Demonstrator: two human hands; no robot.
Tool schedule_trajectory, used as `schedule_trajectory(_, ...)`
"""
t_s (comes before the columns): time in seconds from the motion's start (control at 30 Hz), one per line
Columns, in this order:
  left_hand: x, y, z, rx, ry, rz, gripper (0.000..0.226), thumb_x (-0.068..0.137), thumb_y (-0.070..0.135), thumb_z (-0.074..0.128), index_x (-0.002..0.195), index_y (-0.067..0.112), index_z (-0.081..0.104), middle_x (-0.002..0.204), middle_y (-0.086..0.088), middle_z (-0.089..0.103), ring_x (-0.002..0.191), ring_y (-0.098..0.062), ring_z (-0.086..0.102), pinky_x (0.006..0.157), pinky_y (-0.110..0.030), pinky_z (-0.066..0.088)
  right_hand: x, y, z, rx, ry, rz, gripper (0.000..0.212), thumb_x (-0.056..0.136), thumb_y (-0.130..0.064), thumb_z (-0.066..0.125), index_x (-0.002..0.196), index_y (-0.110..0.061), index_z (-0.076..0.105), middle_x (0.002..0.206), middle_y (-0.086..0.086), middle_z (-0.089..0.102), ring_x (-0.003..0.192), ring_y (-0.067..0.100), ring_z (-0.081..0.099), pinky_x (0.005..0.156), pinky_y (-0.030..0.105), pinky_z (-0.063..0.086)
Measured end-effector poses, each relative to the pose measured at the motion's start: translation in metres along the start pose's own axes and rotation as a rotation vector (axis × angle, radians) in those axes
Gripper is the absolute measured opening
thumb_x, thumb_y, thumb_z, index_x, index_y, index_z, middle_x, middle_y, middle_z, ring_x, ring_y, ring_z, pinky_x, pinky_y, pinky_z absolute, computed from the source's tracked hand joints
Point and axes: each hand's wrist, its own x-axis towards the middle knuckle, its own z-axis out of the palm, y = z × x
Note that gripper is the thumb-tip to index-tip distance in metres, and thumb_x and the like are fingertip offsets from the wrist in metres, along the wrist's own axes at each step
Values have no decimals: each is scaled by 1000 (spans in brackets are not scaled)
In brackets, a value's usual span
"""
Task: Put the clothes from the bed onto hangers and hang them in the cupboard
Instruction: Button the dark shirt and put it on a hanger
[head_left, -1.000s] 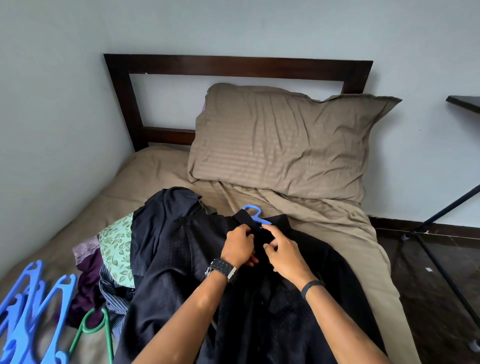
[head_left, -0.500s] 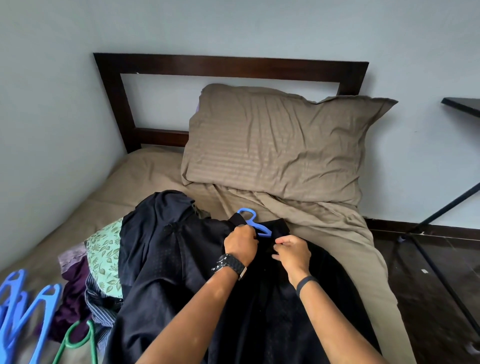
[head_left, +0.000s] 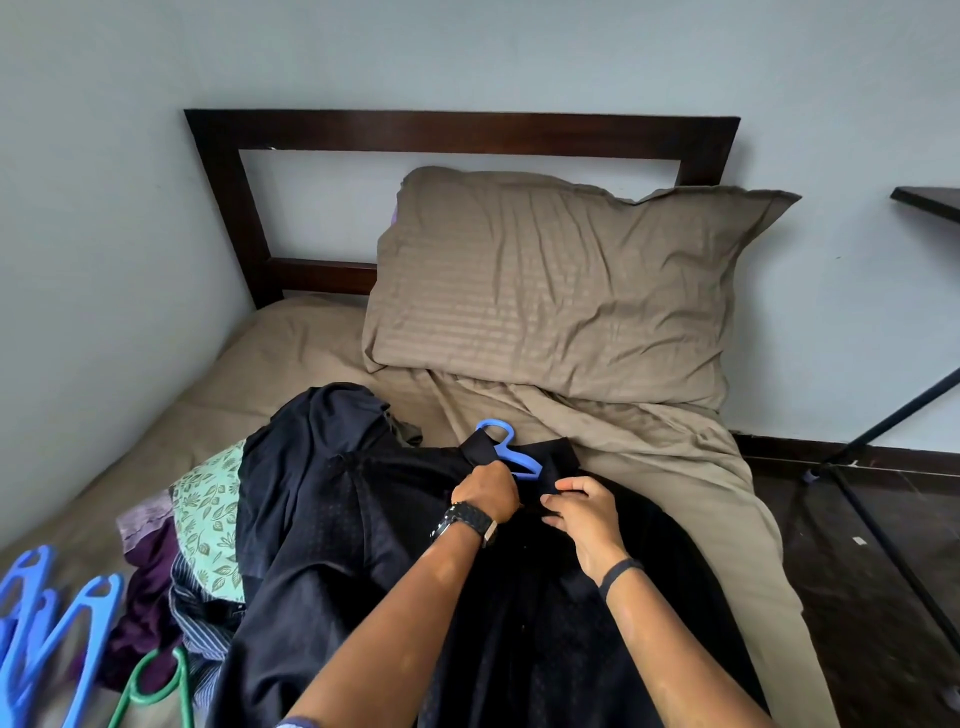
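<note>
Dark shirt (head_left: 332, 545) is spread on the bed (head_left: 675, 467), blue hanger (head_left: 506, 449) poking out its collar. Left hand (head_left: 485, 491) and right hand (head_left: 584, 514) both pinch fabric just below the hook.

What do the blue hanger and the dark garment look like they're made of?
Blue hanger: probably moulded plastic, since it is a smooth, uniformly coloured, flat-sided hook. Dark garment: thin woven fabric, navy or black, with a faint dotted weave and slight sheen. It drapes in soft folds, but the fibre is unclear.
</note>
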Motion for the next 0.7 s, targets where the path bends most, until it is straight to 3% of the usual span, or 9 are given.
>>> schedule_trajectory(0.17,4,-1,-4,-30,-56,14,19,89,16,57,100,2,64,107,-14,66,100,-29,63,86,-37,52,-4,-3,0,-18,-22,-3,20,81,11,64,92,-4,57,89,11,55,77,18,61,66,29,55)
schedule_trajectory(0.27,2,-6,-3,-90,-68,59,17,88,22,63,87,6,67,92,-10,67,91,-24,64,80,-32,50,-6,-4,-2,-36,-24,-19,19,82,9,65,93,-5,57,95,12,55,79,18,61,70,32,56)
schedule_trajectory(0.33,-1,-8,-4,-224,3,96,17,89,24,62,82,10,68,84,-5,66,83,-18,61,75,-27,46,-9,-6,-3,-60,-8,-48,20,82,7,66,94,-6,58,98,12,56,78,18,63,71,32,56)
schedule_trajectory(0.43,-11,-7,-11,-467,182,158,15,90,20,62,91,9,72,85,0,68,78,-8,58,64,-8,39,-16,-13,-3,-126,41,-134,21,82,2,68,96,-10,57,90,6,60,72,19,65,59,19,51)
schedule_trajectory(0.5,-17,-6,-13,-569,243,182,13,90,18,62,89,9,72,81,3,67,75,-5,58,61,-4,38,-21,-20,0,-170,62,-208,22,82,0,68,96,-12,55,84,3,62,68,19,65,53,13,47)
schedule_trajectory(0.6,-25,-3,-10,-670,290,174,12,90,16,63,86,9,71,73,6,65,67,-1,56,63,-11,40,-26,-28,7,-255,76,-328,24,80,-1,69,93,-13,53,82,0,63,69,16,63,57,11,47)
schedule_trajectory(0.7,-28,-3,-4,-778,280,143,12,90,16,62,81,15,70,70,3,66,66,-7,58,69,-26,51,-33,-33,12,-285,59,-406,26,80,-1,70,94,-12,51,83,-3,62,69,3,60,57,6,45)
